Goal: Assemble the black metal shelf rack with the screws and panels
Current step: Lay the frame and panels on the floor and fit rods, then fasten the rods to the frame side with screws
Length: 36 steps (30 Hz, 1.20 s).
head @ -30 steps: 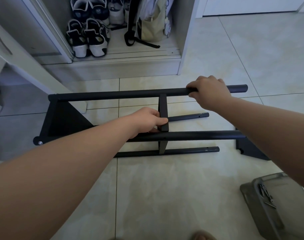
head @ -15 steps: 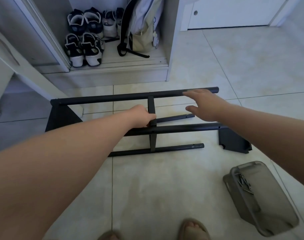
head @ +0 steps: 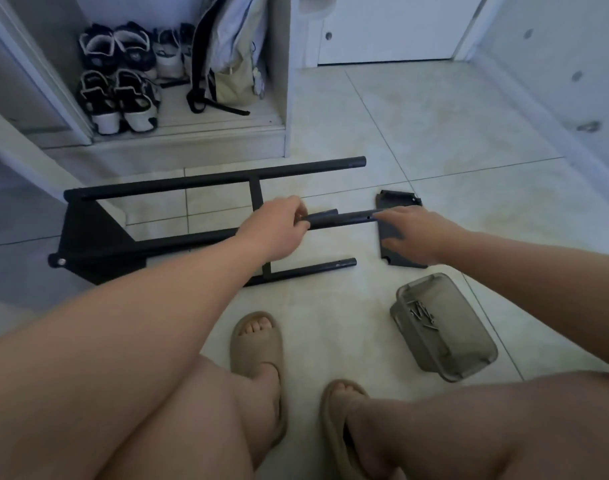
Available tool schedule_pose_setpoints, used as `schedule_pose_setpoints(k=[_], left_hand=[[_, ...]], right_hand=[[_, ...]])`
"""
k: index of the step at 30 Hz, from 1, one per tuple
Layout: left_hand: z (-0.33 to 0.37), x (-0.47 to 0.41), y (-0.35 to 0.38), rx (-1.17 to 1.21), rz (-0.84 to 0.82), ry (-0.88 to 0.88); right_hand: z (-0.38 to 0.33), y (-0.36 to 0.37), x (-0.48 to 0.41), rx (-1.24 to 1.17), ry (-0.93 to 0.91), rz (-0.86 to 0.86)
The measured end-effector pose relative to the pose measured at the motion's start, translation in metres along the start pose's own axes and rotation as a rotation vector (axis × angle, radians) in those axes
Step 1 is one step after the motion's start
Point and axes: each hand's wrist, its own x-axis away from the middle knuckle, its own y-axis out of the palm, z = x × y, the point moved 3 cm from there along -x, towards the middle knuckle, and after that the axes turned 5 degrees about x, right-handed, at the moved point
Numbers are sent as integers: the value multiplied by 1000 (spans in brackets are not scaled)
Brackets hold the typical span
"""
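Lying on its side on the tiled floor, the black shelf rack has a side panel fixed at its left end and its tubes pointing right. The left hand is wrapped around the middle tube, fingers closed on it. The right hand rests spread and flat on a loose black panel just beyond the tube ends. Near the sandalled feet, a grey tray holds screws.
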Motion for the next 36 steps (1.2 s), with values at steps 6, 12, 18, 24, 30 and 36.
schedule_pose_setpoints(k=[6, 12, 18, 24, 30, 36], left_hand=[[27, -9, 34, -72, -138, 69], [41, -33, 104, -178, -367, 61], [54, -69, 206, -128, -587, -39], [64, -109, 301, 48, -605, -64], [65, -119, 344, 315, -604, -183], [63, -106, 348, 569, -650, -441]], right_hand=[[45, 32, 34, 4, 105, -71], [94, 95, 27, -110, 209, -179], [147, 178, 8, -187, 282, -323], [173, 273, -13, -296, 316, -380], [174, 327, -34, -332, 344, -402], [175, 339, -55, -261, 338, -258]])
